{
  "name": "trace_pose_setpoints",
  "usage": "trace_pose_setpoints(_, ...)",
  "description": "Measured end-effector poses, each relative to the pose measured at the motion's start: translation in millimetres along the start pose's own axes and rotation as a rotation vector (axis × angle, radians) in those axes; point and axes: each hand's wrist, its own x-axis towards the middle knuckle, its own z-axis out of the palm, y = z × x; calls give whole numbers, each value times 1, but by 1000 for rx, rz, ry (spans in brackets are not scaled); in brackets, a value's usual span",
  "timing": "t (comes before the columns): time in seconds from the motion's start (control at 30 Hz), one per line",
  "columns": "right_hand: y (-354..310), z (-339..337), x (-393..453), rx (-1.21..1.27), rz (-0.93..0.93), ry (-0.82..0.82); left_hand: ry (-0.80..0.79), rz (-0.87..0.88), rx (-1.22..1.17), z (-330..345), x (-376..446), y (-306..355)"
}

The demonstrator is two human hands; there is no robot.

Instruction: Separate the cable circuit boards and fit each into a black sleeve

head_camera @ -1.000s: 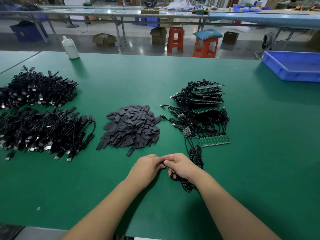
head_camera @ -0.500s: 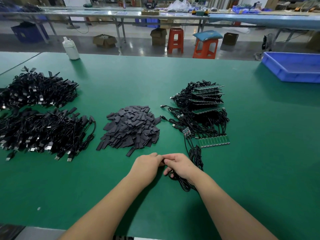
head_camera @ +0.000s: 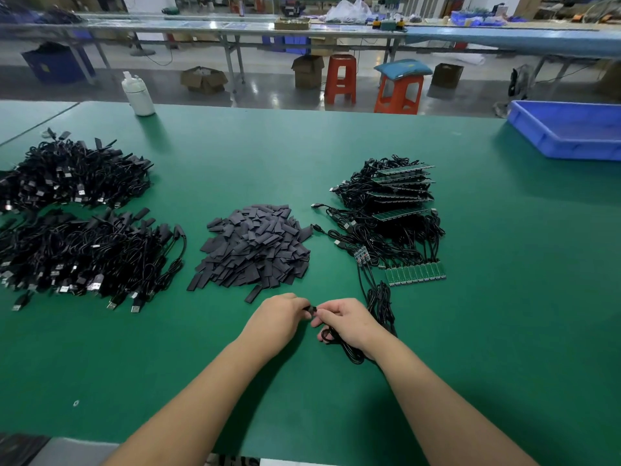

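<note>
Just near of the sleeve pile (head_camera: 253,247), my left hand (head_camera: 279,319) pinches a sleeve (head_camera: 311,309); my right hand (head_camera: 347,322) grips the cable (head_camera: 349,353), feeding leftward.

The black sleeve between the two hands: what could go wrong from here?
1. The black sleeve is small and pinched only at the fingertips of the left hand and right hand; it might slip from that grip.
2. The cable under the right hand runs to the board strip; a pull may drag the strip.
3. A dropped sleeve could get lost in the sleeve pile nearby.
</note>
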Motion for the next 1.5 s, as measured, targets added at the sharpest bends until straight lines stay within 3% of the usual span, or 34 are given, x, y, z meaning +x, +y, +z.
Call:
trace_pose_setpoints(0.37,-2,-2,-3,-20,13,0,-41,21,109,0,-2,6)
trace_pose_setpoints(0.6,-5,2,-5,-59,-24,4,45,265,130,2,-1,5)
trace_pose_setpoints(0.67,-5,1,-6,-42,-39,16,99,215,-9,3,-4,12)
trace_pose_setpoints(0.8,-9,1,-5,362,-61,107,297,-217,-546,3,-7,26)
trace_pose_setpoints(0.9,-24,8,-2,788,-110,140,113,-353,-1004,4,-9,32)
trace_pose_setpoints(1.0,-42,16,3,904,-145,175,96,-298,-1060,4,-13,34)
trace_pose_setpoints(1.17,-57,13,9,438,-157,280,190,-322,-845,-17,-7,18)
trace_pose_setpoints(1.3,-54,-27,17,-598,-164,563,279,-398,-552,-61,-4,-31)
trace_pose_setpoints(1.33,-52,-39,18,-735,-130,569,309,-431,-444,-74,-3,-49)
trace_pose_setpoints(1.5,-50,-71,25,-824,96,335,246,-651,195,-121,-1,-138)
